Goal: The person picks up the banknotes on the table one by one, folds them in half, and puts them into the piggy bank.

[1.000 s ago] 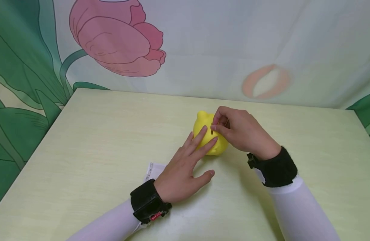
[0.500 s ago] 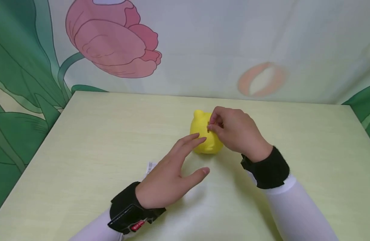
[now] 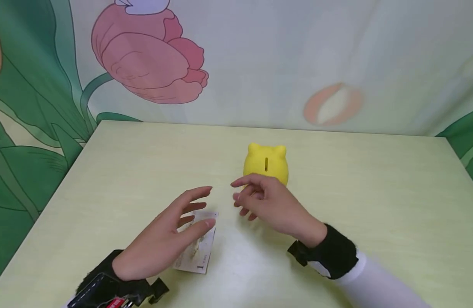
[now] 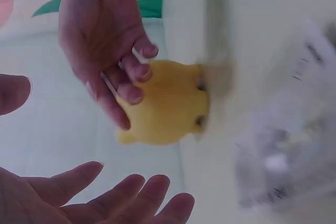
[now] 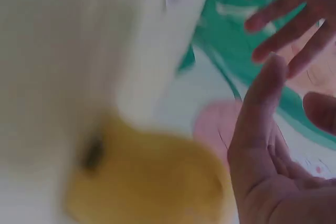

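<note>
A yellow piggy bank (image 3: 272, 159) with a dark slot in its top stands toward the back of the table. My right hand (image 3: 276, 205) hovers in front of it with loosely bent fingers, holding nothing, and hides its lower part in the head view. Left of that, my left hand (image 3: 163, 239) hangs in the air, fingers spread and thumb apart. Partly beneath it in the head view lies a printed banknote (image 3: 201, 256) marked with a 1, flat on the table. The left wrist view shows the piggy bank (image 4: 168, 103) on short feet, and the banknote (image 4: 294, 145) blurred.
The pale wooden table (image 3: 355, 184) ends at the back against a hanging cloth (image 3: 259, 64) printed with a pink flower and green leaves. Black straps with small cameras (image 3: 332, 252) sit on both wrists.
The right hand has left the slot, where it held something small, and moved toward the front. My left hand has let go of the piggy bank and drawn back left, uncovering more of the banknote.
</note>
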Tool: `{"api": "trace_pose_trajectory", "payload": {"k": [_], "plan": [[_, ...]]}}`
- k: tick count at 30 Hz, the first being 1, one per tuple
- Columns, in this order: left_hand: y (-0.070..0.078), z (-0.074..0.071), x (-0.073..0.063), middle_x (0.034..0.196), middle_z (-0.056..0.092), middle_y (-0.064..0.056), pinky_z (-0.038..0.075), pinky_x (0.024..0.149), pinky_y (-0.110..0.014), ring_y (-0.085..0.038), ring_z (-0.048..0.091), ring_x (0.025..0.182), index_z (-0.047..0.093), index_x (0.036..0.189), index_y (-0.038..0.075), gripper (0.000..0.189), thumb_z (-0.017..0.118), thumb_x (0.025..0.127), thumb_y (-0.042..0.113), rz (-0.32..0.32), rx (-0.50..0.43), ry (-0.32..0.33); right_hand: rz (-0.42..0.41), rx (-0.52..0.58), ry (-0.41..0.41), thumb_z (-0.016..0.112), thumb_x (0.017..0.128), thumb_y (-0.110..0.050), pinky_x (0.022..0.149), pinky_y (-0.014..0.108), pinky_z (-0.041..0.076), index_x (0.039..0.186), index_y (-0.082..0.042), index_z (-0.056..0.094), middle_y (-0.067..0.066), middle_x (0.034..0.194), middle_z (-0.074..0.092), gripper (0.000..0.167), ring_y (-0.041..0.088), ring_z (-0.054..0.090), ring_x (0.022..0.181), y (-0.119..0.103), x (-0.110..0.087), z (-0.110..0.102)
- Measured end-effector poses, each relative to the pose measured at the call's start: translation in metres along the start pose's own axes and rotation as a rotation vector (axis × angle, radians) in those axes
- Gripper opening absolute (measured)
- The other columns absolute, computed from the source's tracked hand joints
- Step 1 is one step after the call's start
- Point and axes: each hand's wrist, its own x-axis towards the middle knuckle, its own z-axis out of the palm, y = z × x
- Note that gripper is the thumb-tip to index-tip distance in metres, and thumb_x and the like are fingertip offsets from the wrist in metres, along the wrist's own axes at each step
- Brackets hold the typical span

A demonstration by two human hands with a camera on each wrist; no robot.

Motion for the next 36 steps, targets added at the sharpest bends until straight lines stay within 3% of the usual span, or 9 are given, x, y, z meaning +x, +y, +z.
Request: {"api": "trace_pose_trajectory", "payload": {"k": [6,11,16,21,27,31,36], "plan": [[-0.027,-0.015,-0.012,0.167,0.034,-0.004,0.044,0.113,-0.060,-0.035,0.043,0.149,0.031,0.159,0.027,0.068,0.056,0.103,0.056,-0.143,0.038,0.006,0.223,0.382,-0.176,0.059,0.103,-0.011,0.092,0.042,0.062,0.147,0.001,0.049,0.024,0.135,0.065,0.047,0.031,0.072,0.113,0.022,-0.010,0.023],[-0.045,-0.020,-0.015,0.166,0.035,-0.015,0.043,0.114,-0.061,-0.038,0.044,0.148,0.032,0.160,0.020,0.069,0.054,0.104,0.054,-0.209,0.001,-0.026,0.328,0.547,-0.192,0.060,0.100,-0.010,0.099,0.043,0.060,0.149,0.002,0.046,0.022,0.145,0.060,0.053,0.029,0.068,0.122,0.030,-0.022,0.036],[-0.054,-0.020,-0.017,0.165,0.035,-0.022,0.045,0.116,-0.052,-0.038,0.042,0.149,0.034,0.158,0.012,0.064,0.052,0.107,0.046,-0.230,-0.174,-0.061,0.335,0.580,-0.193,0.061,0.098,-0.008,0.099,0.043,0.059,0.148,0.003,0.048,0.020,0.145,0.061,0.053,0.027,0.066,0.126,0.033,-0.026,0.044],[-0.058,-0.018,-0.018,0.166,0.032,-0.021,0.045,0.117,-0.047,-0.038,0.035,0.153,0.036,0.158,0.006,0.061,0.050,0.108,0.039,-0.223,-0.323,-0.070,0.315,0.581,-0.217,0.060,0.099,-0.009,0.100,0.043,0.059,0.148,0.004,0.049,0.021,0.147,0.059,0.052,0.028,0.065,0.128,0.034,-0.025,0.047],[-0.058,-0.015,-0.019,0.165,0.035,-0.018,0.041,0.120,-0.049,-0.038,0.035,0.153,0.040,0.155,0.001,0.056,0.046,0.110,0.034,-0.190,-0.382,-0.056,0.297,0.575,-0.237,0.061,0.100,-0.012,0.101,0.043,0.058,0.147,0.004,0.051,0.021,0.148,0.058,0.051,0.028,0.064,0.129,0.034,-0.025,0.046],[-0.056,-0.011,-0.016,0.163,0.041,-0.014,0.039,0.122,-0.050,-0.033,0.039,0.151,0.048,0.151,0.002,0.054,0.048,0.110,0.037,-0.220,-0.405,-0.037,0.297,0.561,-0.246,0.061,0.101,-0.012,0.101,0.043,0.059,0.145,0.004,0.054,0.019,0.147,0.060,0.047,0.025,0.066,0.126,0.034,-0.025,0.044],[-0.056,-0.007,-0.011,0.161,0.044,-0.017,0.040,0.121,-0.051,-0.031,0.046,0.147,0.053,0.148,0.001,0.055,0.047,0.109,0.041,-0.246,-0.395,-0.066,0.303,0.551,-0.248,0.062,0.100,-0.012,0.099,0.042,0.059,0.143,0.003,0.057,0.017,0.144,0.062,0.046,0.021,0.067,0.121,0.035,-0.025,0.042]]}}
